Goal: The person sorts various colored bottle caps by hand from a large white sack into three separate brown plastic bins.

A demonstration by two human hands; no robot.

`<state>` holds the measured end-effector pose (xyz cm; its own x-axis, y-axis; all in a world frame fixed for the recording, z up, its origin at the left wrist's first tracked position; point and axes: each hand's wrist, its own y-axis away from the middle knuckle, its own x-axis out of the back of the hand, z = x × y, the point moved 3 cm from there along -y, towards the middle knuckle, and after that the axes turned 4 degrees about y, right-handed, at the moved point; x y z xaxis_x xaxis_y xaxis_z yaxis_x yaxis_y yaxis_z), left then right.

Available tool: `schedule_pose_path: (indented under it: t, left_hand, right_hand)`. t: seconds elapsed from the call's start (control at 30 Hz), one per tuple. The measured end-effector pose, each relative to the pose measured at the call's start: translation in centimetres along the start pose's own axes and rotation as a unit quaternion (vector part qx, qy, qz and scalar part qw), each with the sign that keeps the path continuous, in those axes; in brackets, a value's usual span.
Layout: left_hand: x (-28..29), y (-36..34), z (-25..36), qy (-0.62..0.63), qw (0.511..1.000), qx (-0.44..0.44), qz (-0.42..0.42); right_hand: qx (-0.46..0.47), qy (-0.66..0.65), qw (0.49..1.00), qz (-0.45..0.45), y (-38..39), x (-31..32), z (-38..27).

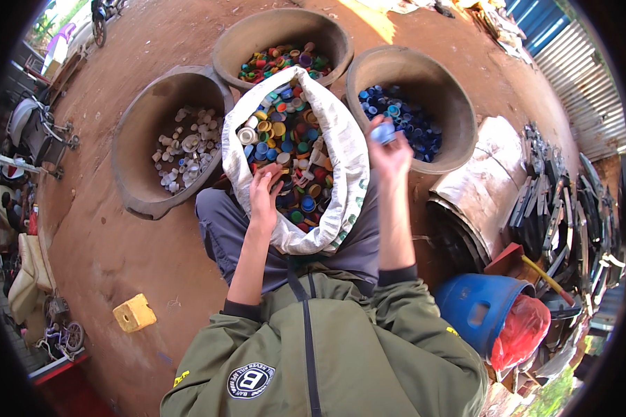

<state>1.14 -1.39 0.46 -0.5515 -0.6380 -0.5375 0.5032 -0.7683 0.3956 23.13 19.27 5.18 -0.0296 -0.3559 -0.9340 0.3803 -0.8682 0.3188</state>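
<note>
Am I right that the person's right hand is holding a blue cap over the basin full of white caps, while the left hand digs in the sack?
Not quite. In the head view the right hand lifts the blue cap beside the basin of blue caps; the white-cap basin is on the left. The left hand is indeed in the sack.

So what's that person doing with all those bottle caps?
A person sits with a white sack of mixed-colour bottle caps in their lap. Their left hand digs among the caps, while the right hand holds a blue cap beside the basin of blue caps. Other basins hold white caps and mixed ones.
</note>
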Motion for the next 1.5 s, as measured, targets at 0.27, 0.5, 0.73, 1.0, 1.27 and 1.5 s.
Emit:
schedule_pose_path:
  t: [0.27, 0.5, 0.73, 1.0, 1.27, 1.5]
  left_hand:
    - [1.8, 0.4, -1.4, -0.208, 0.978, -0.006, -0.029]
    - [-0.1, 0.0, 1.1, -0.436, 0.875, -0.205, 0.038]
    - [-2.5, -6.6, 2.2, -0.647, 0.668, -0.348, 0.118]
    - [-1.3, -11.0, -0.7, -0.609, 0.769, -0.149, 0.123]
    - [1.0, -12.0, -3.1, -0.161, 0.978, -0.098, 0.088]
    - [0.3, -7.4, -2.9, 0.074, 0.997, -0.018, 0.032]
  right_hand:
    - [0.081, 0.133, 0.988, -0.007, -6.5, 1.6, -12.0]
    - [-0.096, 0.599, 0.785, -0.129, 3.5, 3.4, 6.4]
    - [0.183, 0.918, 0.32, -0.145, -4.8, 8.2, 13.9]
    - [0.023, 0.968, 0.234, -0.085, -7.1, 8.2, 16.1]
    - [0.246, 0.908, 0.323, -0.104, -2.9, 12.0, 17.9]
    - [0.099, 0.805, 0.584, -0.023, 1.5, 9.3, 16.8]
